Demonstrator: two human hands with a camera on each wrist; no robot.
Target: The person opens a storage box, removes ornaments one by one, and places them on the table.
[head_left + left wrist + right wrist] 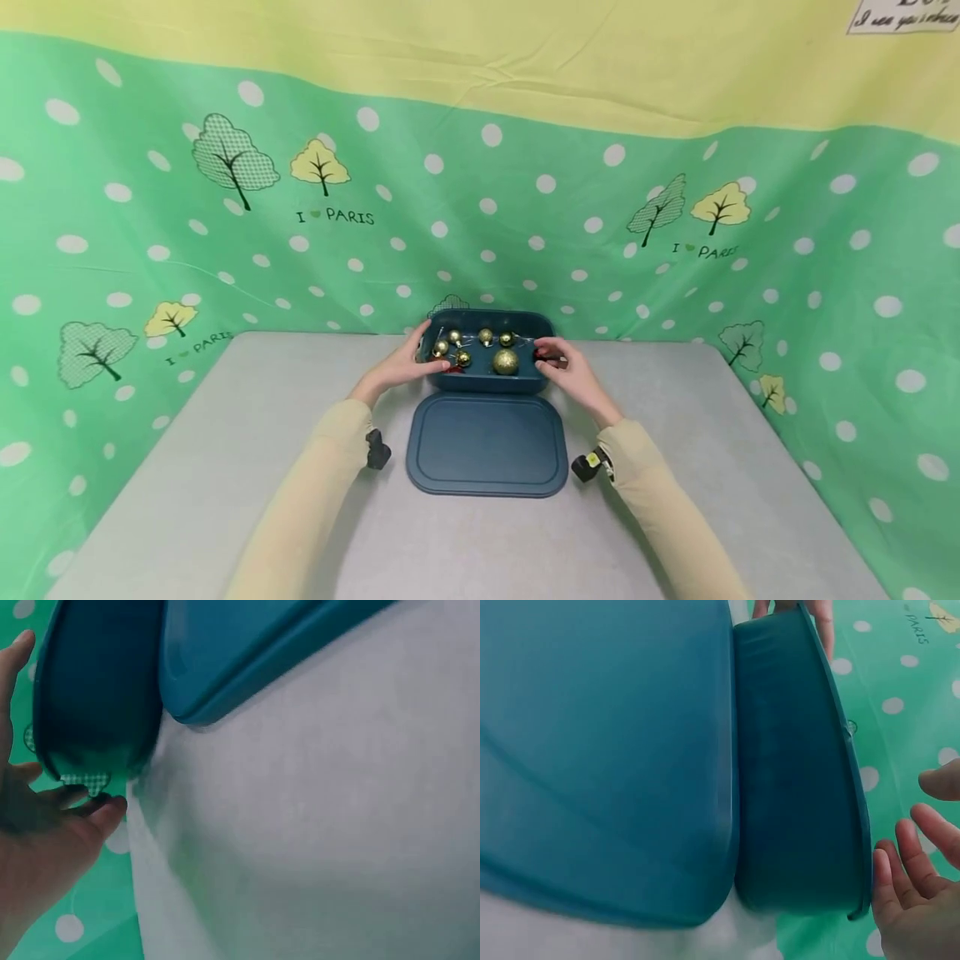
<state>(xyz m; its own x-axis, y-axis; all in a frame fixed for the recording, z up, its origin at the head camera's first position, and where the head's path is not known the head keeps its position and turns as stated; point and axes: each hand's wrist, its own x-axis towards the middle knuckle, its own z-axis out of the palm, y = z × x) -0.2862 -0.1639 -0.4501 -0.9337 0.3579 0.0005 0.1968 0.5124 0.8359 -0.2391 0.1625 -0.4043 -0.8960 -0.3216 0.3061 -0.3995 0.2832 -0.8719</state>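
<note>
A dark blue box (491, 383) without its lid stands toward the back of the table. Several gold baubles lie inside, among them a large glittery bauble (506, 362) and a smaller gold bauble (463, 358). At the box's left end, my left hand (401, 362) holds it, fingers bent along the outer wall and thumb over the rim beside something red. Over the right end is my right hand (922, 877), thumb and fingers spread apart. A dark red thing (539, 355) shows beside those fingers in the head view, partly hidden; the right wrist view shows nothing held.
The blue lid (487, 446) lies flat on the grey table (480, 550), just in front of the box. Behind the table hangs a green and yellow cloth (487, 183), close to the box's back side. Each wrist carries a small black camera.
</note>
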